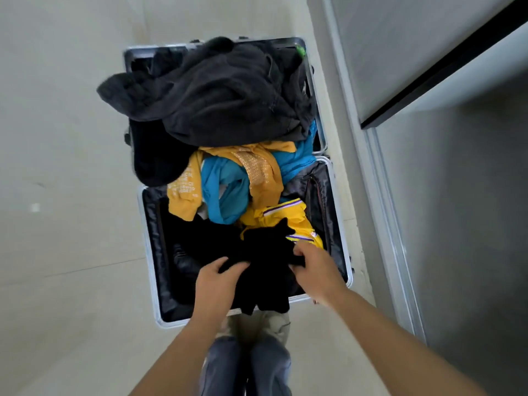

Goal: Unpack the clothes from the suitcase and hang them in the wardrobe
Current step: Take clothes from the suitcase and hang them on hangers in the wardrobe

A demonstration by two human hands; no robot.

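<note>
Clothes in suitcase (pixel 146 247): lie heaped across both open halves, under and beyond both hands. Black garment (pixel 265 270): gripped at one edge by left hand (pixel 217 281), fingers curled into the cloth; pinched at the other edge by right hand (pixel 317 270); bunched between the two, hanging over the near rim. Just beyond right hand: yellow jersey (pixel 288 215) with purple-and-white trim. Beyond left hand: blue garment (pixel 223 190) and mustard garment (pixel 183 195) printed with white lettering, too blurred to read. Farther off: dark grey hoodie (pixel 223 95), spilling over the far half. Right of right hand, apart from the case: grey door panel (pixel 400 47). Below the wrists: jeans (pixel 268 364).
</note>
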